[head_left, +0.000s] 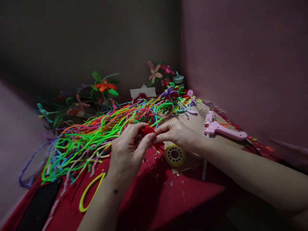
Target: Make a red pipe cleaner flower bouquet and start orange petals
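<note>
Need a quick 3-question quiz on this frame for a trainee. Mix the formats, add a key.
1. Fill in: as pictured, the yellow-rimmed spool lies to the ___ of the glue gun.
2. Choose: what colour is the piece in the left hand?
A) green
B) red
C) yellow
3. True or false: the right hand is gripping the glue gun.

Key:
1. left
2. B, red
3. False; the glue gun lies on the cardboard, and the right hand's fingertips are at the red piece.
</note>
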{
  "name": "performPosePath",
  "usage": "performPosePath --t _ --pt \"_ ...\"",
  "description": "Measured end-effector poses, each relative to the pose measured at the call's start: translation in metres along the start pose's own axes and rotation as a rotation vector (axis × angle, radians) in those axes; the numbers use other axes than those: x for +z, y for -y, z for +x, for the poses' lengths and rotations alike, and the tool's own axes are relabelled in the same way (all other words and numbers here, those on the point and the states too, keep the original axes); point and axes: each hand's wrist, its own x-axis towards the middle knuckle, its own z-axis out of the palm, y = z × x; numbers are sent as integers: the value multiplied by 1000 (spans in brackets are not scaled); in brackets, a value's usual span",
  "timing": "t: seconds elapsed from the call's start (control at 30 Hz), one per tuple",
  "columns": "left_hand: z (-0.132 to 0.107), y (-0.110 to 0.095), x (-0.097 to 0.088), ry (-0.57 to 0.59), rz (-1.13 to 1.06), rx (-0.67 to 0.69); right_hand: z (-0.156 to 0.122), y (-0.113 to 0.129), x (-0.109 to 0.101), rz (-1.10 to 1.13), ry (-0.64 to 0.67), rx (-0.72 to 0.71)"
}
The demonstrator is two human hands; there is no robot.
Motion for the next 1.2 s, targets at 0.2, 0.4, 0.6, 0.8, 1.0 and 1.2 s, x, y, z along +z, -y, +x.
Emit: performPosePath --t 0.2,0.4,0.6,0.8,1.0,1.2 --pt "0 -2 -3 32 202 162 0 -1 -5 -10 74 -10" --pt "-1 -7 -2 1 382 370 -2 4 -1 -1 103 -3" --pt "-4 -2 -1 -7 445 497 -2 -5 1 -89 103 -123" --pt "-9 -5 -4 76 314 479 -5 -5 5 -242 11 -386" --pt "-10 -6 -6 68 -56 197 -8 -4 7 -326 -72 -539" --pt "-7 -4 -7 53 135 356 -7 -4 5 -331 -53 -585"
